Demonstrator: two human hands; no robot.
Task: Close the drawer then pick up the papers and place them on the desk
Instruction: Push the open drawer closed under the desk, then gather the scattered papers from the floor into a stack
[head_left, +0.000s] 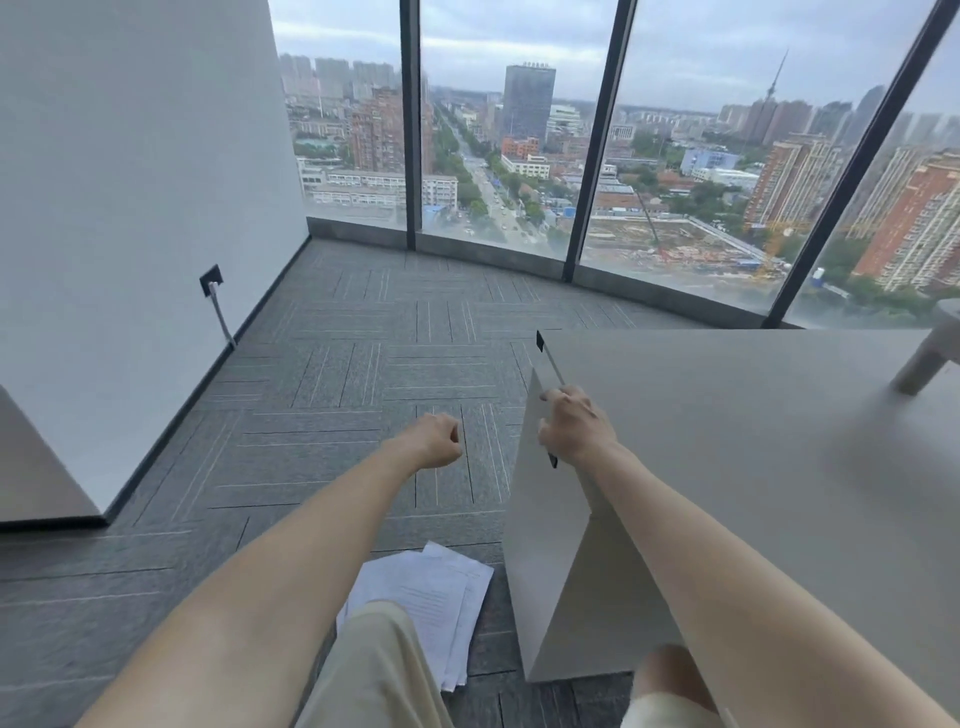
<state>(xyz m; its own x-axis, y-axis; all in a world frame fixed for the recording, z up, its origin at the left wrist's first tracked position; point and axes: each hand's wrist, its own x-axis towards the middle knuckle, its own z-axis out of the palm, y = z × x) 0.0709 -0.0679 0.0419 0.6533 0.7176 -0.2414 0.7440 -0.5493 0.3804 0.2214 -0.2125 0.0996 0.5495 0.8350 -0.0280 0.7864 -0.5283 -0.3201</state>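
The beige drawer front (540, 519) stands against the left side of the beige desk (753, 441), with a thin metal handle (550, 366) running along its top edge. My right hand (574, 428) is curled around that handle near the desk's top edge. My left hand (439, 439) hovers over the carpet to the left of the drawer, fingers closed in a loose fist with nothing in it. A loose pile of white printed papers (441, 592) lies on the carpet below the drawer, partly hidden by my knee (374, 670).
Grey patterned carpet (337, 374) stretches to floor-to-ceiling windows (519, 156). A white wall (130, 208) with a black socket and cable (213, 283) stands at the left. Another beige furniture corner (36, 467) juts in at far left. A stool leg (930, 358) rests on the desk at right.
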